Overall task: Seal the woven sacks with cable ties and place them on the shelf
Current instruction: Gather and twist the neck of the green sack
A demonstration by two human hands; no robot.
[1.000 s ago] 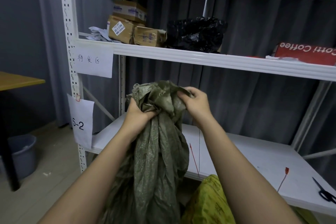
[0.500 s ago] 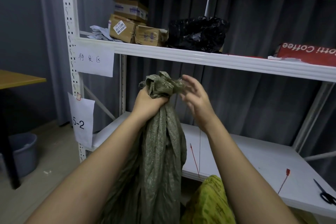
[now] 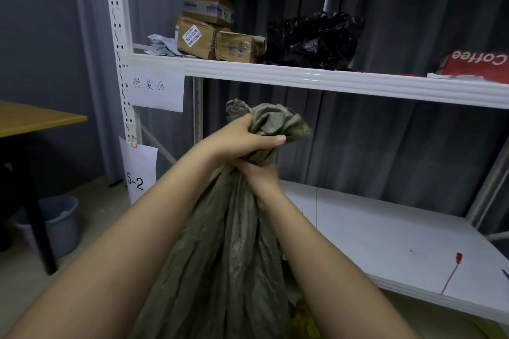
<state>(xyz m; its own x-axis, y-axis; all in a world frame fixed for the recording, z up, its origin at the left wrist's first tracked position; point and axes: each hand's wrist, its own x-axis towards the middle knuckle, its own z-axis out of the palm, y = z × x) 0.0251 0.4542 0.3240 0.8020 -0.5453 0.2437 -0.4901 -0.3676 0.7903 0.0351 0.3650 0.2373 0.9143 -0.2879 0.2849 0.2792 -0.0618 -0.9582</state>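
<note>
A dull green woven sack (image 3: 228,250) hangs upright in front of me, its mouth bunched into a crumpled tuft at the top. My left hand (image 3: 245,140) grips the gathered neck just under the tuft, thumb across the front. Directly below it my right hand (image 3: 257,173) grips the same neck. A red cable tie (image 3: 451,272) lies on the white lower shelf (image 3: 385,234) to the right, apart from both hands. A yellow sack (image 3: 303,322) peeks out low behind my right forearm.
The upper shelf (image 3: 330,78) carries cardboard boxes (image 3: 209,36), a black plastic bag (image 3: 311,41) and a red coffee box (image 3: 479,64). A wooden table (image 3: 30,118) and a grey bucket (image 3: 55,226) stand at the left. A shelf post (image 3: 118,49) bears paper labels.
My right hand left the top of the sack and dropped to grip the neck beneath my left hand. The mouth is now squeezed into a tighter bunch.
</note>
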